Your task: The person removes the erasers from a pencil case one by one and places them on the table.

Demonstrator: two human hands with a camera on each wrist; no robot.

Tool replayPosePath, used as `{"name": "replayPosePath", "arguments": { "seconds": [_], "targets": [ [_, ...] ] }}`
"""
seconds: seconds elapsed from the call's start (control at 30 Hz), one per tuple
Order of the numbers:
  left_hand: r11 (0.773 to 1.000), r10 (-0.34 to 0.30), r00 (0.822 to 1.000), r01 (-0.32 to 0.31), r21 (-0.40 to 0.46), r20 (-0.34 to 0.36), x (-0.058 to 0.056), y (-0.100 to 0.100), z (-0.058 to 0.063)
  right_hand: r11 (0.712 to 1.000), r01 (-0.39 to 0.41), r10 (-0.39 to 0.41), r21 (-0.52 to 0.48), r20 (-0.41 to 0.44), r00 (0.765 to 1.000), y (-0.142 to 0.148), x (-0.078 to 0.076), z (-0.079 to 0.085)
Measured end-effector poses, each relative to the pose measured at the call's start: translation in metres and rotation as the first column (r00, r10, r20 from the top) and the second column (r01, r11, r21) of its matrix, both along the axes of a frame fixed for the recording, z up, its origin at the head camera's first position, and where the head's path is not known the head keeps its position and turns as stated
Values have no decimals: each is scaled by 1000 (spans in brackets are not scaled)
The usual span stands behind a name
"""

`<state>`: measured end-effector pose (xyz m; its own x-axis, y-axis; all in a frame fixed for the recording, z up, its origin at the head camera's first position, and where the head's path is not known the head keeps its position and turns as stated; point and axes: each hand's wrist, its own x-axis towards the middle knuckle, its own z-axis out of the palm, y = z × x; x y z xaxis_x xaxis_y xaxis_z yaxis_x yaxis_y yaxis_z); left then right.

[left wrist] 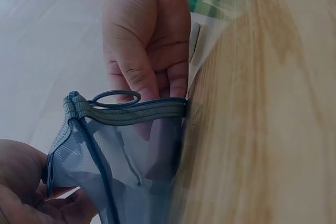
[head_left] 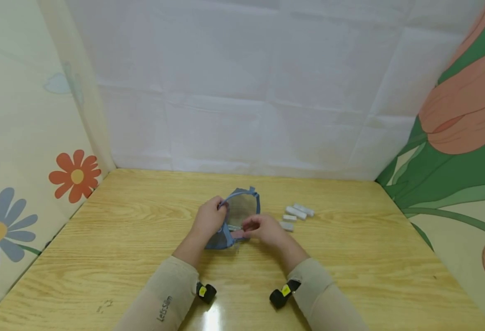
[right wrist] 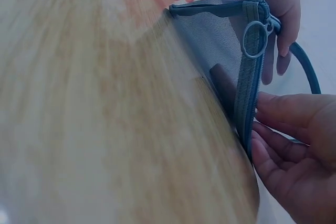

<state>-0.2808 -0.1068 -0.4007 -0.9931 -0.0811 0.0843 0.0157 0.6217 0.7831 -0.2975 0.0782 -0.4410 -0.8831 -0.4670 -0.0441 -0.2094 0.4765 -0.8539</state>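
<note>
A blue-edged mesh zip bag (head_left: 242, 207) stands open on the table. My left hand (head_left: 209, 218) grips its rim at the left side, thumb over the edge. Its lower edge and round zip pull (right wrist: 254, 40) show in the right wrist view. My right hand (head_left: 265, 230) is at the mouth of the bag, with fingertips inside it. Close to those fingertips lies a small pinkish block (left wrist: 161, 148), seen through the mesh. Whether the right fingers pinch it is hidden by the zip edge. A whitish piece (head_left: 234, 227) also shows inside the bag.
Several small whitish bars (head_left: 296, 212) lie on the wooden table (head_left: 143, 220) just right of the bag. A white sheet (head_left: 242, 92) hangs along the back edge. Flower-patterned cloths stand at the left (head_left: 31, 138) and right (head_left: 466, 184).
</note>
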Motion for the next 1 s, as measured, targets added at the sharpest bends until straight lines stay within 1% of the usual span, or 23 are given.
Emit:
{"name": "replayPosePath", "arguments": {
  "seconds": [0.1,0.3,0.4,0.6,0.67,0.87,1.0],
  "targets": [
    [1000,1,1000,-1,0,6,0,0,0,1000,-10,10,23,-6,1000,0,1,-1],
    [1000,0,1000,0,0,22,-1,0,-1,995,-39,46,87,-84,995,-2,2,-3],
    [1000,0,999,0,6,35,-1,0,-1,992,-53,65,111,-107,992,-2,1,-4],
    [1000,-3,999,3,4,41,-2,1,-2,986,-90,109,138,-133,985,-1,0,-5],
    [1000,-4,999,3,5,42,-2,1,-2,985,-91,113,148,-148,982,-1,0,-4],
    [1000,-4,999,3,13,38,0,0,0,985,-62,92,160,-191,977,-1,-1,-6],
    [1000,-2,1000,2,11,17,0,0,0,992,-49,68,115,-165,984,-1,-4,-6]
  ]
}}
